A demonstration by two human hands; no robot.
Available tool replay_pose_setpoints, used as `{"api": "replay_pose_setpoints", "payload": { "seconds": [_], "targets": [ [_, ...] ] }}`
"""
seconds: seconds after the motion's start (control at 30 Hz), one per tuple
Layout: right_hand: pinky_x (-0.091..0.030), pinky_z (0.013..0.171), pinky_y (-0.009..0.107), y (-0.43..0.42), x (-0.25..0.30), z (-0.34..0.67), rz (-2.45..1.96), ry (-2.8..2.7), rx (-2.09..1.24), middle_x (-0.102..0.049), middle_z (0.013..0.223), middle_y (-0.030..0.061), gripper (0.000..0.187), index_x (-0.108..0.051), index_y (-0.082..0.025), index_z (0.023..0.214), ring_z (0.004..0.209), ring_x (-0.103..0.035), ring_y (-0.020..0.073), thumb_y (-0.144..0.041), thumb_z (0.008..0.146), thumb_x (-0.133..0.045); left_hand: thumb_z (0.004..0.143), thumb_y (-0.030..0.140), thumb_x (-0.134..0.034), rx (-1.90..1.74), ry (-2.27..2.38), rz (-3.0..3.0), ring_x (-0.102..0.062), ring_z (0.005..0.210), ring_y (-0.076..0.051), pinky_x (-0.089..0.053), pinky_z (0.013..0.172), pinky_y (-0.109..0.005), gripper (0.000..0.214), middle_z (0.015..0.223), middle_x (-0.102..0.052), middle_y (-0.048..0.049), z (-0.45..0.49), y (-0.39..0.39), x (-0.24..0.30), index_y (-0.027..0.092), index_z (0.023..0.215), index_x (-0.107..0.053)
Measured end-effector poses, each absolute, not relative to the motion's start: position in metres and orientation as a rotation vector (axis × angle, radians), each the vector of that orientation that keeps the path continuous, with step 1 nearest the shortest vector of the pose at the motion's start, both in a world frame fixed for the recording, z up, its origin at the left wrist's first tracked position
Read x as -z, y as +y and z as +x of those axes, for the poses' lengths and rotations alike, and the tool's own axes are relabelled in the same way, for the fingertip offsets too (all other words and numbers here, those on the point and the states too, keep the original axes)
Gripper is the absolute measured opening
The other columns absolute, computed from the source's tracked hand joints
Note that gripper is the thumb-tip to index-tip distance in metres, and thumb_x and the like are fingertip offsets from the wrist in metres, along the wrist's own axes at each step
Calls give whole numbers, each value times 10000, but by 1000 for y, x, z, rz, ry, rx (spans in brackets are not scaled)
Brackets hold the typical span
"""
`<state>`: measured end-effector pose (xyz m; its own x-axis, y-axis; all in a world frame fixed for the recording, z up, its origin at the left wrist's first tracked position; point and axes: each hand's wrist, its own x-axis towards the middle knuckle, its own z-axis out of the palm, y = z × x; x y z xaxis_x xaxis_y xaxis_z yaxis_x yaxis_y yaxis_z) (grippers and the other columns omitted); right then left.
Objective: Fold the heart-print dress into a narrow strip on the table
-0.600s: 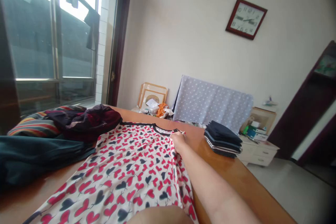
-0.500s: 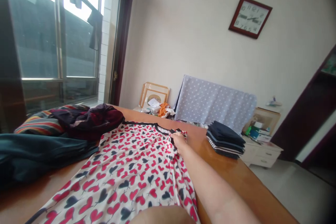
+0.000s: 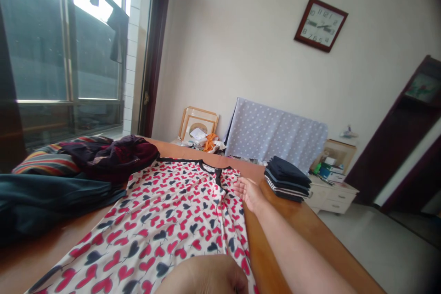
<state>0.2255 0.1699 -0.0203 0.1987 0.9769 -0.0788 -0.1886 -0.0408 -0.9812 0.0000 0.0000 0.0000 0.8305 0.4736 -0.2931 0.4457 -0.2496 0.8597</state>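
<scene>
White shirt with red-and-navy hearts is lying flat on the orange wooden table; the right hand is resting open and spread at its edge, and the left hand is too blurred to tell.

Live from my table: the shirt lies spread out, bundled clothes on its left, a folded stack on its right, a drawer unit beyond that stack.

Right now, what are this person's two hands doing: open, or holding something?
Left hand: cut off at bottom edge, cannot tell.
Right hand: open, holding nothing, beside the heart-print top.
</scene>
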Motion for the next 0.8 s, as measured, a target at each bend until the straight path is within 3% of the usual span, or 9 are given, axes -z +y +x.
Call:
{"api": "replay_pose_setpoints", "payload": {
  "seconds": [0.17, 0.47, 0.63, 0.8],
  "targets": [
    [-548, 565, 223, 95, 28, 248, -1330, -921, -1193, -731, 813, 83, 206, -650, -165, 945, 635, -678, 137, -349, 860, -687, 666, 282, -642, 160, 799, 1881, -489, 411, -110, -379, 416, -213, 80, 571, -587, 30, 12, -2, -15, 228, 708, -682],
    [-499, 557, 204, -30, 13, 255, -1504, -1140, -1204, -723, 847, 63, 287, -633, -191, 1011, 663, -664, 127, -460, 910, -629, 732, 350, -668, 106, 739, 1727, -598, 514, -124, -418, 485, -219, 227, 785, -677, -2, 13, -8, -21, 214, 914, -671],
    [-483, 562, 219, -73, 13, 252, -1558, -1204, -1155, -714, 838, 49, 338, -627, -197, 1064, 658, -650, 137, -494, 903, -612, 728, 331, -687, -165, 915, 1841, -595, 665, -131, -412, 542, -205, 384, 845, -665, -2, 11, -32, -20, 206, 1087, -633],
    [-482, 579, 242, -92, 28, 251, -1552, -1190, -1122, -710, 828, 46, 367, -631, -200, 1088, 654, -647, 152, -487, 860, -643, 752, 240, -591, -446, 920, 1681, -486, 570, -85, -367, 504, -189, 382, 758, -535, 51, 8, -62, -27, 205, 1131, -555]
  ]
}}
